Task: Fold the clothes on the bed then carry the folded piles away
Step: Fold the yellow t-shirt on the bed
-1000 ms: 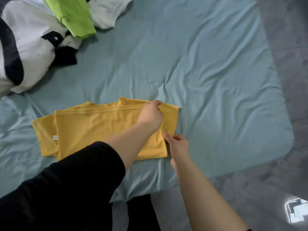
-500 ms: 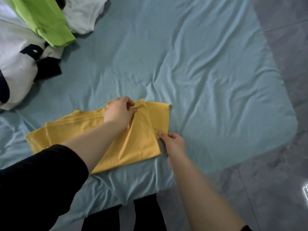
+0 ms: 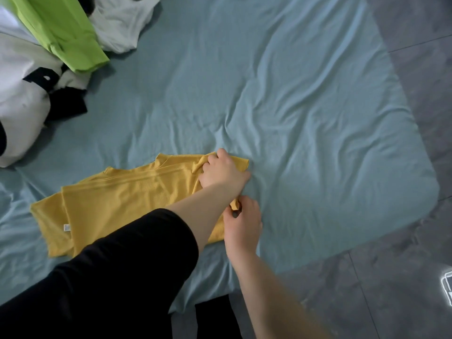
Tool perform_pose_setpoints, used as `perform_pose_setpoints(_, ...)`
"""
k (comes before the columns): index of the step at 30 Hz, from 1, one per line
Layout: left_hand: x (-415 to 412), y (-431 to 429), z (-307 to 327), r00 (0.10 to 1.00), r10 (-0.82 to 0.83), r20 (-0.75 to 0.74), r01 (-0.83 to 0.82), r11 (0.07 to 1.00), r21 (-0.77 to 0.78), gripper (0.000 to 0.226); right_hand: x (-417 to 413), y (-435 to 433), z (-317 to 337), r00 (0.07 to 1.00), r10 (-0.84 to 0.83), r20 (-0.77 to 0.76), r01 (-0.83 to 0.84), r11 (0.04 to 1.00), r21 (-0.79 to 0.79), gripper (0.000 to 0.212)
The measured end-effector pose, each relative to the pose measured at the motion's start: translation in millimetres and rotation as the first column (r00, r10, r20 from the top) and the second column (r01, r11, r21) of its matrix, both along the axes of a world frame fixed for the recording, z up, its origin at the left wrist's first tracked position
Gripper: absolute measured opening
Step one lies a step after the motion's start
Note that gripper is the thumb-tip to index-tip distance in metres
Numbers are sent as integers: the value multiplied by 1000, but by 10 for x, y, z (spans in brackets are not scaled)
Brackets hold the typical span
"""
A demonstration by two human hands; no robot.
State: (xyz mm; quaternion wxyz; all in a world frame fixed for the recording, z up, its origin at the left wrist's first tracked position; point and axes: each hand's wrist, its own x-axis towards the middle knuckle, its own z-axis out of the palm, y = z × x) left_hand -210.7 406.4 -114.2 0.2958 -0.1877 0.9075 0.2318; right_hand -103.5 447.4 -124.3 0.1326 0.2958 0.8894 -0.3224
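The wrinkled light-blue bed sheet [image 3: 305, 118] carries a partly folded yellow knit shirt [image 3: 122, 204] near its front edge. The left hand [image 3: 223, 172] grips the shirt's far right corner. The right hand [image 3: 242, 223] pinches its near right corner between curled fingers.

A bedroom in a home.
A bed [image 3: 293, 106] under a wrinkled blue sheet carries loose clothes [image 3: 61, 40], with grey floor tiles [image 3: 415, 302] alongside.

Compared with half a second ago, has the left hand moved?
Yes: the left hand moved right along the yellow shirt, toward the bed corner at right.
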Motion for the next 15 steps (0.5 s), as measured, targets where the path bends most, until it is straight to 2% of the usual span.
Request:
perform_pose_setpoints(3, -55, -251, 65, 992, 110, -56, -96, 974, 205, 21, 16, 56, 8, 995, 83, -51, -82, 997, 15, 10)
perform_pose_setpoints(5, -53, -477, 90, 987, 122, -102, -91, 958, 272, 7, 38, 122, 8, 983, 164, -85, -163, 987, 19, 10)
perform_pose_setpoints(6, -39, -595, 100, 986, 128, -109, -90, 949, 303, 5, 50, 153, 8, 970, 220, -103, -218, 975, 33, 11)
perform_pose_setpoints(9, 33, -896, 81, 987, 135, -87, -90, 915, 393, 26, 90, 217, 14, 900, 401, -173, -392, 916, 85, 18)
perform_pose_setpoints(12, 106, -997, 59, 981, 79, -178, -5, 925, 379, 30, 150, 261, -8, 801, 566, -193, -540, 823, 174, 36)
perform_pose_setpoints(15, 242, -963, 100, 915, -111, -387, 183, 971, 154, 23, 244, 343, -40, 722, 667, -184, -611, 739, 284, 32)
